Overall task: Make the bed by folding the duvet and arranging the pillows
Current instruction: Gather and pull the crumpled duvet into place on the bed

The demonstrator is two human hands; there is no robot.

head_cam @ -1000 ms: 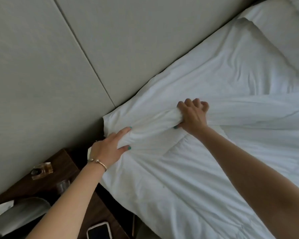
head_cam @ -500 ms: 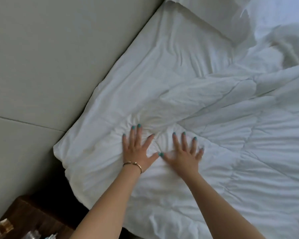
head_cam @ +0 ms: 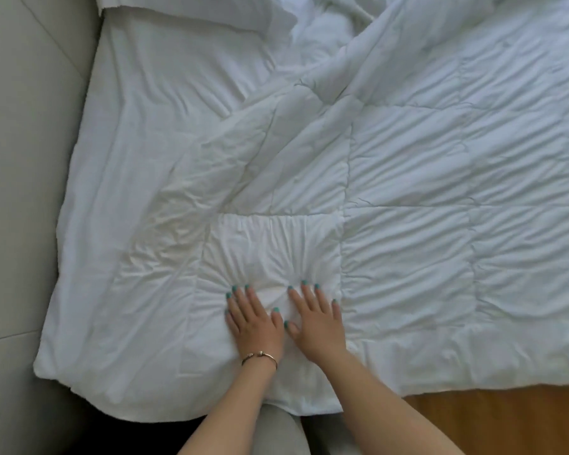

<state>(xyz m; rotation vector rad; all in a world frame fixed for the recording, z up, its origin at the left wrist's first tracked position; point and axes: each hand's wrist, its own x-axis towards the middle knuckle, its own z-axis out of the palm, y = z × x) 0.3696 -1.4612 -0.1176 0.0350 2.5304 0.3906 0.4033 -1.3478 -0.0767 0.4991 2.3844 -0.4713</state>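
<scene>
A white quilted duvet point(head_cam: 408, 198) covers most of the bed, creased, with a bunched ridge running toward the top. My left hand point(head_cam: 255, 321), with a bracelet at the wrist, lies flat on the duvet near its front edge, fingers straight. My right hand point(head_cam: 316, 318) presses flat beside it, thumbs nearly touching. A white pillow point(head_cam: 191, 9) lies at the top left, partly cut off by the frame. The bare white sheet point(head_cam: 165, 93) shows between pillow and duvet.
A grey padded headboard point(head_cam: 17, 159) runs along the left side of the bed. Wooden floor point(head_cam: 506, 418) shows below the duvet's front edge at the right. My grey trouser leg point(head_cam: 276, 428) is at the bottom centre.
Both hands let go of the bunched duvet edge and now press flat on the duvet. They have slid toward the front edge, and my view has swung over the bed.
</scene>
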